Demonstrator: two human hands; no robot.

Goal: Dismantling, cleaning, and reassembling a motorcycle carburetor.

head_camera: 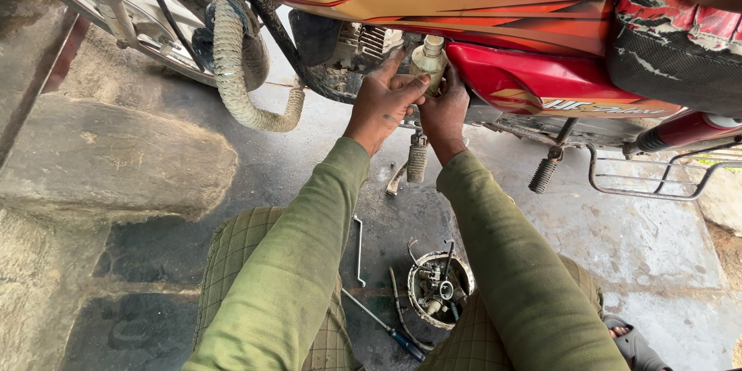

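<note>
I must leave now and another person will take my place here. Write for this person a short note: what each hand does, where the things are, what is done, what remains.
Left hand: grips the pale cylindrical part at the motorcycle's engine, below the tank.
Right hand: beside it, reaching behind the same part; its grip is hidden.
On the floor between the knees: a round tin with small parts, a screwdriver, a bent metal rod.
Done: tools are laid out and the part is in hand.
Left: whether the part is coming off or going on cannot be told; check before continuing.
</note>
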